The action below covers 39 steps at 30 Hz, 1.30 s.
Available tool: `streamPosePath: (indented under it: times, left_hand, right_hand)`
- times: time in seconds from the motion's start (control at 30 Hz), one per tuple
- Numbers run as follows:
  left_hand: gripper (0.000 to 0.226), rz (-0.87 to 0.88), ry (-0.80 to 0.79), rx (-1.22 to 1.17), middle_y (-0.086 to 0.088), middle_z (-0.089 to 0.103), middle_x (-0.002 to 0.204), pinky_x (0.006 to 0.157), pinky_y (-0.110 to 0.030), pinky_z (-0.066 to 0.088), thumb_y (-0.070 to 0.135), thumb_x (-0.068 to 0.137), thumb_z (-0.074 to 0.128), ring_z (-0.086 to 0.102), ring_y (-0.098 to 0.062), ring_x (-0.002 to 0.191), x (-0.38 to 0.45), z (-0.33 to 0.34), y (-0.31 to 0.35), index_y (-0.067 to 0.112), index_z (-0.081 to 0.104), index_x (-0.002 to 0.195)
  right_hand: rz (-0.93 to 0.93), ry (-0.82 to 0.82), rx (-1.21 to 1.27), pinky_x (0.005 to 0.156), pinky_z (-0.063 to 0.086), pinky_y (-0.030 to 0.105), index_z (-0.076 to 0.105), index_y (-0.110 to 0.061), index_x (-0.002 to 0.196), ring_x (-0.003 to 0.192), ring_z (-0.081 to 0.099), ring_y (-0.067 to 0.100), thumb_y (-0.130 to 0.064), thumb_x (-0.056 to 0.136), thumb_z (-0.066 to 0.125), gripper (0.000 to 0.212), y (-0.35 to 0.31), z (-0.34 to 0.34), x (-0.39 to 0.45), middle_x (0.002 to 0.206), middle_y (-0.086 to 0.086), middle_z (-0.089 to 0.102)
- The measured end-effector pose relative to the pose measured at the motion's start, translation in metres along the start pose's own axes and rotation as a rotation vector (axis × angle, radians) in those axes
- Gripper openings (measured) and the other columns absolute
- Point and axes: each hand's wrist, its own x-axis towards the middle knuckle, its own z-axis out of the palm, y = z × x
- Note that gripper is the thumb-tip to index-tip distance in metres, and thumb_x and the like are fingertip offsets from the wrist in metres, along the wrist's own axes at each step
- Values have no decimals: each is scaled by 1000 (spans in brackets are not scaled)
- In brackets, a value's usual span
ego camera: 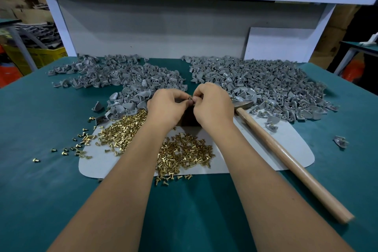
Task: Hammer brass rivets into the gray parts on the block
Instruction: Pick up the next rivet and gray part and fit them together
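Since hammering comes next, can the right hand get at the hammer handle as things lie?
Probably yes. The hammer lies untouched just right of the right hand, with nothing on its wooden handle; but that hand is pinching a small piece with the left hand.

Two hands: left hand (165,106), right hand (212,104), center frame. One hammer (286,157), right of center. One white mat (266,149) on one green table (41,170). Gray parts: two big piles, too many to count, left pile (122,80) upper left, right pile (266,84) upper right. Brass rivets (184,153): hundreds, uncountable, center and lower left. One dark block (189,117), mostly hidden.
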Motion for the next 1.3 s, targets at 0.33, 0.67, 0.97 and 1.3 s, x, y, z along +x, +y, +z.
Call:
streamPosePath:
  times: [0.33, 0.67, 0.97, 1.3]
  left_hand:
    - [29, -6, 6, -9, 14, 73, 79, 91, -48, 53, 25, 86, 73, 68, -15, 91, -1, 0, 0, 44, 70, 64]
    - [25, -32, -17, -44, 8, 75, 85, 87, -49, 55, 23, 87, 73, 69, -19, 93, 0, 0, -2, 40, 73, 69]
    - [17, -25, -34, -50, 9, 74, 94, 96, -50, 50, 23, 89, 70, 66, -17, 100, 0, 0, -1, 34, 72, 77]
    - [8, 1, -35, -60, 10, 73, 104, 103, -43, 46, 25, 91, 69, 64, -13, 104, -3, -1, 0, 30, 74, 88]
  right_hand:
    - [30, 1, 74, 65, 34, 28, 59, -21, 76, 82, 46, 15, -18, 90, 59, 14, -1, 0, -4, 88, -7, 53]
    - [63, 23, 97, 66, 38, 29, 60, -21, 76, 83, 52, 19, -17, 89, 59, 14, -4, 1, -5, 89, -2, 59]
    - [64, 116, 214, 74, 37, 28, 64, -13, 109, 97, 55, 20, -22, 98, 44, 25, 5, 4, -8, 105, 3, 63]
    - [151, 123, 354, 71, 40, 27, 68, -16, 107, 90, 58, 16, -18, 98, 42, 27, 10, 1, -6, 98, -1, 67]
